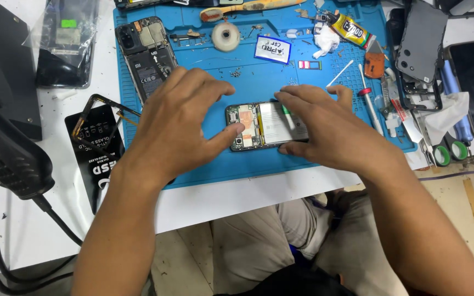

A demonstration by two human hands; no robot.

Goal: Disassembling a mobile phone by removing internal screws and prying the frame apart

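My right hand (325, 129) covered the right end of the opened phone (259, 126), and my left hand (179, 123) hid part of the blue mat (248, 71). The tools (248, 5) along the top were cut off by the edge. The screws (236, 71) were too small to tell apart.
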